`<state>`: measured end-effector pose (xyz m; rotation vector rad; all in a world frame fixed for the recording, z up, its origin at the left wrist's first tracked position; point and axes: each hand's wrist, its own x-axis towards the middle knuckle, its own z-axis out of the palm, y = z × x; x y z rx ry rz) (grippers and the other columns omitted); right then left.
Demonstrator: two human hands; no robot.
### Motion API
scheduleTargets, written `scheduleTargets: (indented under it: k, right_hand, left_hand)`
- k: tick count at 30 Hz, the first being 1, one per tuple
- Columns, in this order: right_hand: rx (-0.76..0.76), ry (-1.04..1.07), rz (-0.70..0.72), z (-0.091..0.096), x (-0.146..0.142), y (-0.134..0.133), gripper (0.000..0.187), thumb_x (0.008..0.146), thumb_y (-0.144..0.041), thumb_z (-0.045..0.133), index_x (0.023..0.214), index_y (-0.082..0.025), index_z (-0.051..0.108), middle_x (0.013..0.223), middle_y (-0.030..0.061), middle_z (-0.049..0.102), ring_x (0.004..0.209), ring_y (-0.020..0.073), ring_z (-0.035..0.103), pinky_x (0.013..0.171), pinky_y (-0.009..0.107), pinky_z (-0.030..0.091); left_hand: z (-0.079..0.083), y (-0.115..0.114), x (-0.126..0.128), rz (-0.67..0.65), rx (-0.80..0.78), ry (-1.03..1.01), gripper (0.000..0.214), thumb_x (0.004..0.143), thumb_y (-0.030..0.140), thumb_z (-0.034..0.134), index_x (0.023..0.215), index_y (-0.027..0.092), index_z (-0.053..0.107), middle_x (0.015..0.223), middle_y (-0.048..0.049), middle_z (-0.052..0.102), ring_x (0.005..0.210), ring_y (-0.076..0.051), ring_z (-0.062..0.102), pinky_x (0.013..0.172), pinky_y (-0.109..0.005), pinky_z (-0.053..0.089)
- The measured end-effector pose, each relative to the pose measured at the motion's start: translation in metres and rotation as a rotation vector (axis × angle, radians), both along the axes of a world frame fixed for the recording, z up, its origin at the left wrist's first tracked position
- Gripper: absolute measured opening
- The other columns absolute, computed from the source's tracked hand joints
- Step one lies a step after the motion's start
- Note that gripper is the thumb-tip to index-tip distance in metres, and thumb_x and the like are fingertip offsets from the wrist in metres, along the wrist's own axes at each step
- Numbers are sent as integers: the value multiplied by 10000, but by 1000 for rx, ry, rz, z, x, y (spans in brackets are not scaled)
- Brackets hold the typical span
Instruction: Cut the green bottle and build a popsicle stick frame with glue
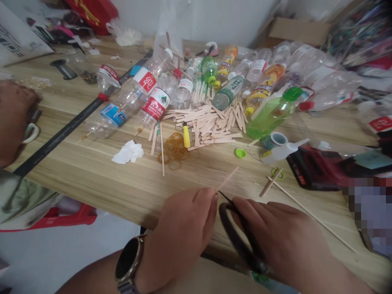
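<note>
Near the table's front edge, my left hand point(185, 220) is closed around a thin wooden stick point(228, 178), whose far end sticks out beyond the fingers. Black-handled scissors point(226, 224) are in my right hand point(284, 232), its fingers wrapped through and around the loops. The blade tip meets the stick close to my left fingertips; how far the blades are apart is hidden. To the right lie two short crossed stick pieces point(271, 183) by a yellow-green ring and a long thin stick point(315, 216).
Flat wooden sticks point(211, 122) lie piled mid-table, beside rubber bands point(177, 147) and a yellow-handled tool point(186, 136). Plastic bottles spread behind, including a green bottle point(272, 116). A red-and-black battery tool point(315, 169) sits right. Another person's arm point(14, 118) rests at left.
</note>
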<state>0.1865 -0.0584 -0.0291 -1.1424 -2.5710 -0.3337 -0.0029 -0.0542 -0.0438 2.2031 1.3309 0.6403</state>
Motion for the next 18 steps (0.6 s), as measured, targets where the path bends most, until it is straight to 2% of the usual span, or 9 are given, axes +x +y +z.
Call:
scheduleTargets:
  k: [5,12,15,18]
  right_hand:
    - [78,-168,66,11,6,2,285,826,9,331,874,-155,559,615,-3,608,473,153,520,518,310,317]
    - [85,-248,76,9,13,-2,262,859,-20,343,945,-153,552,690,17,625,530,168,474,587,329,269]
    - [117,-203,21,5,11,-5,281,846,-7,320,909,-169,540,652,19,591,530,185,448,588,343,250]
    - [108,-190,19,4,8,-7,279,831,-7,326,904,-176,536,632,13,567,527,193,430,585,349,242]
  left_hand:
    - [4,0,-1,-61,-69,12,221,958,148,375,836,180,557,737,-28,637,648,-202,587,589,-329,416]
    - [11,-1,-5,-43,-356,-261,238,1024,280,386,910,228,588,855,27,663,788,-139,597,685,-258,429]
    - [11,-1,-5,-18,-360,-240,285,1028,298,372,850,213,577,800,26,647,736,-130,582,652,-250,412]
    - [11,0,-4,-6,-264,-188,308,1014,265,388,756,192,540,715,22,613,648,-122,546,589,-247,378]
